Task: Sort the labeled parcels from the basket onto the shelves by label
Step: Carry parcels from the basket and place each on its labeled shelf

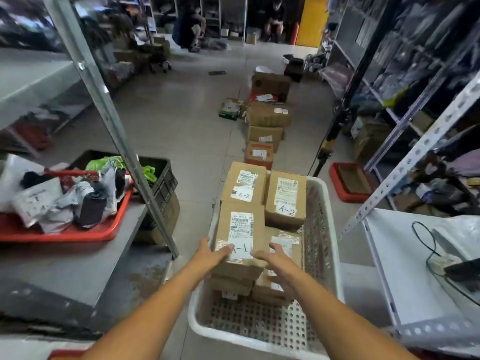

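the left hand (211, 252) and the right hand (275, 258) were apart, fingers spread, one at each near corner of the brown cardboard parcel marked a-1 (241, 237). the left fingers lay on its taped top edge; the right hand was touching or just above the other corner, and i could not tell which. neither hand was clamped on it.

the risk, as i judged it, lay in the stacking. that parcel sat on top of other boxes in the white perforated plastic basket (324, 229), so a lift by the near end alone could tip it forward or drag the lower boxes askew. the glossy tape on its near edge might also let the fingers slip. a hurried reading of the label could send it to the wrong shelf, since two neighbours carried a different mark.

in the basket, beyond the a-1 parcel, stood two brown cardboard parcels marked a-2 (285, 196), side by side. beneath and to the right of the a-1 parcel lay more brown boxes, their labels mostly hidden. the near part of the basket floor was bare.

to the left, a red plastic tray (78, 235) on a grey metal shelf (65, 268) held grey and white mailer bags, and a black plastic crate (166, 178) behind it held green bags.
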